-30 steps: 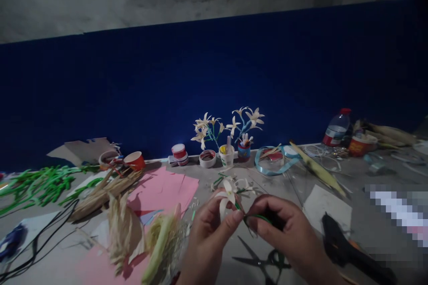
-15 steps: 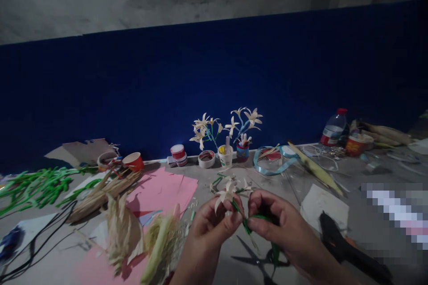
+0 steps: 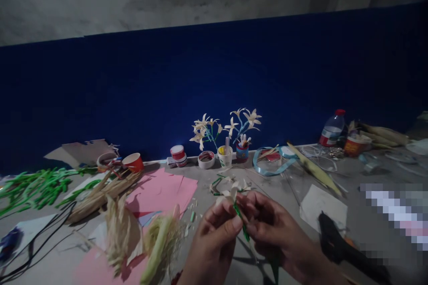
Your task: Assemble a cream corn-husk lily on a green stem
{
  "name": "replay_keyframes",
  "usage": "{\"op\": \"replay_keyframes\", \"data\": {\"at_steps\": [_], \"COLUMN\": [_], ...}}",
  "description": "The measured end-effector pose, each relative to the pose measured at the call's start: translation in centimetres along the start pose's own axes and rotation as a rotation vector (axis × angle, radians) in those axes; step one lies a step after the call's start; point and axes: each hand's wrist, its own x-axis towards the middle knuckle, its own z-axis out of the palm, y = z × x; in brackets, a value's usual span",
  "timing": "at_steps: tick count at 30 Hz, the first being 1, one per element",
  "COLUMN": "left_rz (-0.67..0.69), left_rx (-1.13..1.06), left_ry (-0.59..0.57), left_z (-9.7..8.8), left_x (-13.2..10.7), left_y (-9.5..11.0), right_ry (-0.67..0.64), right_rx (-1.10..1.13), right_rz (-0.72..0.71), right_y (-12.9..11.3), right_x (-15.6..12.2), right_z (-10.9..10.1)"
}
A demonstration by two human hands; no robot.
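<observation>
A small cream husk flower on a green-wrapped stem is held low in the middle of the view. My left hand pinches the stem just below the flower head. My right hand grips the same stem from the right, its fingers curled round a green strip that trails down from it. Both hands touch each other at the stem. Black scissors lie on the table under my hands, mostly hidden.
Pink paper, dried husks and green leaf strips lie left. Finished flower sprays stand in small cups by the blue wall. A black glue gun, white paper, blue ribbon and a bottle lie right.
Both hands have drawn closer together and slightly toward me. The right hand's fingers have shifted along the stem with the green strip, and the flower head has turned.
</observation>
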Motion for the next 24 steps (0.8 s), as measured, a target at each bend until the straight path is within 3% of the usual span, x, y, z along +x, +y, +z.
{"op": "replay_keyframes", "data": {"at_steps": [9,15,18,21,24], "left_rz": [0.101,0.136,0.102,0.122,0.157], "left_rx": [-0.018,-0.043,-0.067,-0.063,-0.054], "left_ry": [-0.026,-0.023,0.014,0.066,0.138], "left_z": [0.4,0.6,0.7,0.7,0.8], "left_x": [0.1,-0.1,0.0,0.1,0.2], "left_y": [-0.9,-1.2,-1.2,-1.2,-1.4], "right_ry": [-0.052,-0.019,0.039,0.116,0.178], "right_rx": [0.002,-0.071,-0.221,-0.508,-0.775], "right_rz": [-0.041,0.051,-0.128,-0.427,-0.626], "right_y": [0.8,1.0,1.3,1.5,1.6], "right_x": [-0.1,-0.4,-0.4,-0.9,-1.8], "right_z": [0.0,0.0,-0.5,-1.3,-1.6]}}
